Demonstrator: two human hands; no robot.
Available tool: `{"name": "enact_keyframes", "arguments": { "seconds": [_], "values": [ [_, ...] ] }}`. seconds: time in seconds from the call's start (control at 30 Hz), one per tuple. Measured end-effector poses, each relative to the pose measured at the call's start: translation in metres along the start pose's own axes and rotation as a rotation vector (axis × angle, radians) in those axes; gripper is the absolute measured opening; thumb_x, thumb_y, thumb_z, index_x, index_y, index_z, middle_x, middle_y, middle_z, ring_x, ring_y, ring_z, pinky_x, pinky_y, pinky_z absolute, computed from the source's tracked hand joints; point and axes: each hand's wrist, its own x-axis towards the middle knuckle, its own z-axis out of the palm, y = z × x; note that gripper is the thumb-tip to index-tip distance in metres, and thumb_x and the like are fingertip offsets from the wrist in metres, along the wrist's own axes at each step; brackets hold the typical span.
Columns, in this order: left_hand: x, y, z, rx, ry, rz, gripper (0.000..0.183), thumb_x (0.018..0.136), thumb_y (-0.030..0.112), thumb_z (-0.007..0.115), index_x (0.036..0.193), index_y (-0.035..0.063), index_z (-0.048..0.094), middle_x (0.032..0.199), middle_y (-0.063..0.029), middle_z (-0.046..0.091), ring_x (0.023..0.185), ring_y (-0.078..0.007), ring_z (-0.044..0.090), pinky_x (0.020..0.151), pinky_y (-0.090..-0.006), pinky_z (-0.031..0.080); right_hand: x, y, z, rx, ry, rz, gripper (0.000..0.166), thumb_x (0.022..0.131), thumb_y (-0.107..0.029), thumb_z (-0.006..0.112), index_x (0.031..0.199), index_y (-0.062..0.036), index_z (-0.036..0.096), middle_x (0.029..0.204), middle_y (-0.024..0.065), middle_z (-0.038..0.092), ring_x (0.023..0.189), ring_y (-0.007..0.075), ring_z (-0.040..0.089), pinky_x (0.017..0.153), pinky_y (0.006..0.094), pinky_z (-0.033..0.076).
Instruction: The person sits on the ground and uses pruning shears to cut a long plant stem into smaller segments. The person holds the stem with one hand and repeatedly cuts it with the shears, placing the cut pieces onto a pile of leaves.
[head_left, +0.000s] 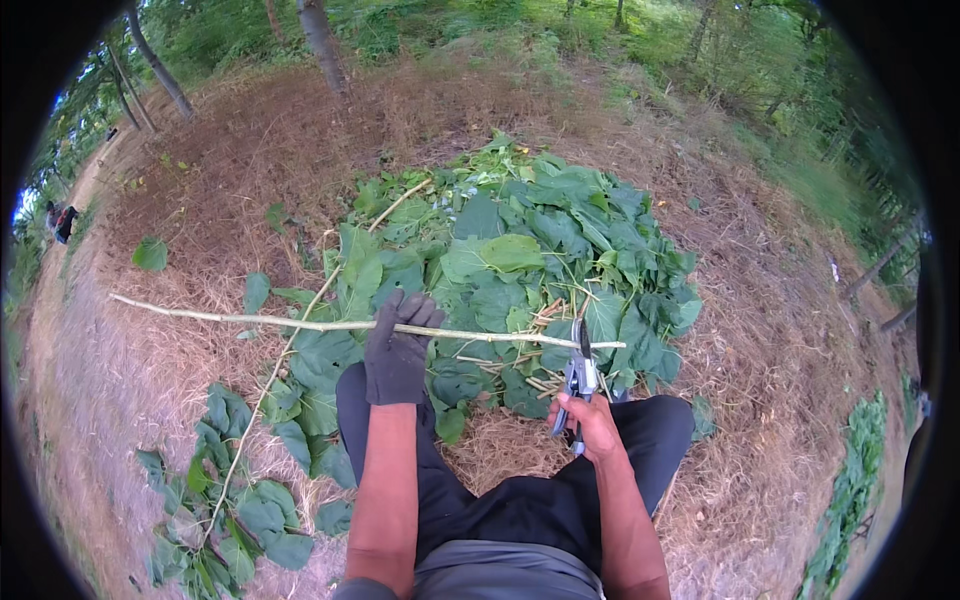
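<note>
My left hand (401, 349), in a dark glove, grips a long, leafless, pale branch (262, 320) that lies crosswise in front of me. My bare right hand (589, 424) holds a pair of pruning shears (581, 375) by the handles. The blades meet the branch near its right end; whether they are cutting into it cannot be told. Beneath is a large heap of green leaves (495, 300), with short cut stick pieces (546, 386) among them close to my knees.
A second branch (281, 356) slants down at the left to a leafy end (262, 517). Dry grass surrounds the heap. More cut greenery (847, 487) lies at the far right. Tree trunks (322, 45) rise beyond, and a person (61, 221) is far off at the left.
</note>
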Motion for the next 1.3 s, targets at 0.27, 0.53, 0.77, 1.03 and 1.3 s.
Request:
{"name": "enact_keyframes", "arguments": {
  "seconds": [0.27, 0.53, 0.77, 1.03, 1.3],
  "values": [
    [0.001, 0.002, 0.0, 0.151, -0.002, -0.098, 0.033, 0.096, 0.024, 0.06, 0.12, 0.0031, 0.051, 0.099, -0.0068, 0.059, 0.098, -0.0232, 0.063, 0.089, -0.0429, 0.055, 0.008, -0.008, -0.01, -0.151, 0.039, 0.053, 0.02, 0.085, -0.019, 0.067, 0.088, -0.0011, 0.059, 0.076, 0.0059, 0.06, 0.068, 0.0174, 0.06, 0.06, 0.0331, 0.047],
    [0.002, -0.012, -0.007, 0.192, 0.02, -0.105, 0.023, 0.097, 0.023, 0.06, 0.113, 0.0061, 0.054, 0.096, -0.0066, 0.063, 0.097, -0.0232, 0.065, 0.081, -0.0425, 0.057, 0.009, -0.007, -0.017, -0.25, 0.095, 0.057, 0.021, 0.088, -0.019, 0.065, 0.081, 0.0005, 0.059, 0.064, 0.0073, 0.058, 0.054, 0.017, 0.056, 0.051, 0.0329, 0.044],
    [0.001, -0.017, -0.008, 0.234, 0.065, -0.098, 0.025, 0.097, 0.022, 0.059, 0.115, 0.0044, 0.054, 0.097, -0.0095, 0.064, 0.097, -0.0239, 0.065, 0.08, -0.0443, 0.057, 0.009, -0.004, -0.02, -0.231, 0.1, 0.066, 0.03, 0.089, -0.022, 0.067, 0.07, -0.0039, 0.052, 0.056, 0.005, 0.053, 0.046, 0.0148, 0.051, 0.044, 0.0338, 0.039],
    [0.004, -0.018, -0.017, 0.197, 0.058, -0.104, 0.029, 0.096, 0.023, 0.063, 0.116, 0.0043, 0.054, 0.096, -0.0067, 0.063, 0.098, -0.0253, 0.065, 0.086, -0.0461, 0.057, 0.007, -0.013, -0.026, -0.333, 0.067, 0.072, 0.034, 0.09, -0.022, 0.068, 0.066, -0.0039, 0.051, 0.054, 0.005, 0.052, 0.045, 0.0153, 0.051, 0.044, 0.0345, 0.04],
    [0.003, -0.018, -0.011, 0.238, 0.073, -0.084, 0.029, 0.097, 0.023, 0.059, 0.117, 0.0026, 0.051, 0.096, -0.0118, 0.064, 0.093, -0.0237, 0.065, 0.078, -0.0429, 0.058, 0.008, -0.011, -0.025, -0.183, 0.06, 0.078, 0.028, 0.09, -0.022, 0.069, 0.075, -0.0024, 0.056, 0.062, 0.0056, 0.056, 0.051, 0.0155, 0.055, 0.048, 0.032, 0.045]
  ]
}}
